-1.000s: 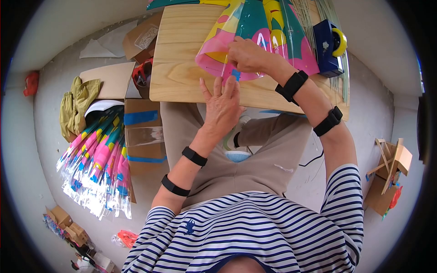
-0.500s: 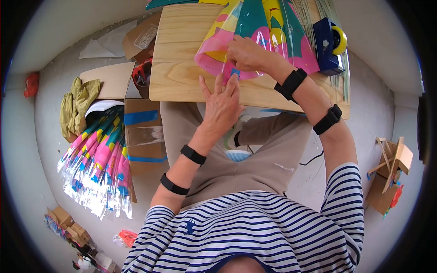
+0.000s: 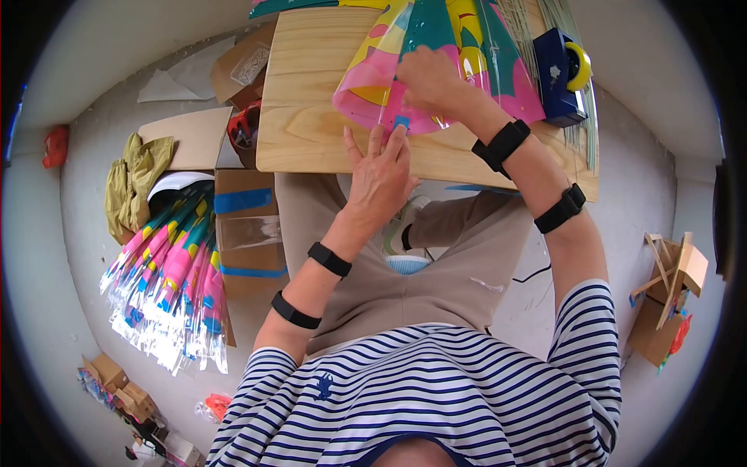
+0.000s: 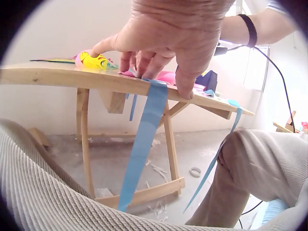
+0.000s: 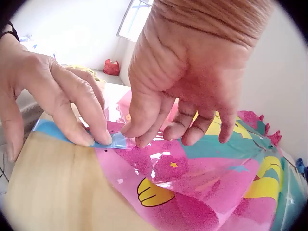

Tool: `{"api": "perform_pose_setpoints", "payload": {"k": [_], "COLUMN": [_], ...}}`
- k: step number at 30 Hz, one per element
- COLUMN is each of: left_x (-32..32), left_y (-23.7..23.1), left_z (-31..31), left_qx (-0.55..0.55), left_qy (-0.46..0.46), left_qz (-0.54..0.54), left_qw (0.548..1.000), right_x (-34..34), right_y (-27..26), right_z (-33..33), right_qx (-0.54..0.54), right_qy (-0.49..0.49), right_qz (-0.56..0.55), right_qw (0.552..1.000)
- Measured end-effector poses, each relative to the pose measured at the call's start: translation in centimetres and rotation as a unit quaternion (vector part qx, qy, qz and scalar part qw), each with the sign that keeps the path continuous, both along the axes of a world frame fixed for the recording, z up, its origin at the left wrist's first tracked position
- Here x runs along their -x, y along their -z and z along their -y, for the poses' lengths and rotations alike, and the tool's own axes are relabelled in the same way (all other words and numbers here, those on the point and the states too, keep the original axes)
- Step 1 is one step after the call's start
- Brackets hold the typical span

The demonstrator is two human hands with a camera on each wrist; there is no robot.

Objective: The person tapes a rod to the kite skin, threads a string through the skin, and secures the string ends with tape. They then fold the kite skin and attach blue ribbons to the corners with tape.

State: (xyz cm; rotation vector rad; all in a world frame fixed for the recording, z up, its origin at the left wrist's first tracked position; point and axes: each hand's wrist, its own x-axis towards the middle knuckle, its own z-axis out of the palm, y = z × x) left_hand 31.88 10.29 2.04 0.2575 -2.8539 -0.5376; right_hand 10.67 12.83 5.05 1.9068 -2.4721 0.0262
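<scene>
A glossy printed plastic sheet (image 3: 436,47) in pink, teal and yellow lies on the wooden table (image 3: 311,93), its pink near edge raised in a curl. In the right wrist view a blue tape strip (image 5: 53,131) runs over the table edge onto the sheet. My left hand (image 3: 379,183) presses the strip with nearly straight index and middle fingertips, the other fingers spread. Beside it my right hand (image 3: 432,82), fingers bent, pinches the sheet with thumb and index fingertips near the strip's end (image 5: 118,140).
A blue dispenser (image 3: 556,82) with yellow tape stands at the table's right edge, by thin sticks (image 3: 572,148). Blue strips (image 4: 144,139) hang below the table edge. To the left, a carton (image 3: 245,187) stands beside bundled printed sheets in clear wrap (image 3: 167,272).
My right hand has shifted slightly away from me and to the right over the sheet, showing more of the pink edge. The left hand stays nearly in place at the blue tape.
</scene>
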Motion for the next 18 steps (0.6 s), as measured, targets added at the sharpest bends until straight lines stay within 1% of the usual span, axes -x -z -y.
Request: {"api": "perform_pose_setpoints", "payload": {"k": [3,6,9,12,15,18], "left_x": [0.0,0.0,0.0,0.0,0.0,0.1], "left_y": [0.0,-0.1,0.1,0.1,0.0,-0.1], "left_z": [0.0,0.1,0.0,-0.1,-0.1,-0.1], "left_qx": [0.007,0.006,0.004,0.006,0.007,0.013], "left_qy": [0.005,0.004,0.001,0.000,0.002,0.000], "left_qz": [0.002,0.003,-0.007,-0.002,0.007,0.005], "left_qw": [1.000,1.000,1.000,1.000,1.000,1.000], "right_x": [0.7,0.1,-0.7,-1.4,-2.1,-1.3], "right_y": [-1.4,-0.9,0.6,2.3,3.4,2.4], "right_z": [-0.4,-1.4,-2.5,-2.5,-1.8,-1.0], "right_qx": [0.075,0.080,0.045,0.050,0.051,-0.028], "right_qy": [0.077,0.059,0.046,0.064,0.093,0.176], "right_qz": [0.065,0.137,0.160,0.159,0.099,0.154], "right_qw": [0.992,0.986,0.985,0.984,0.989,0.972]}}
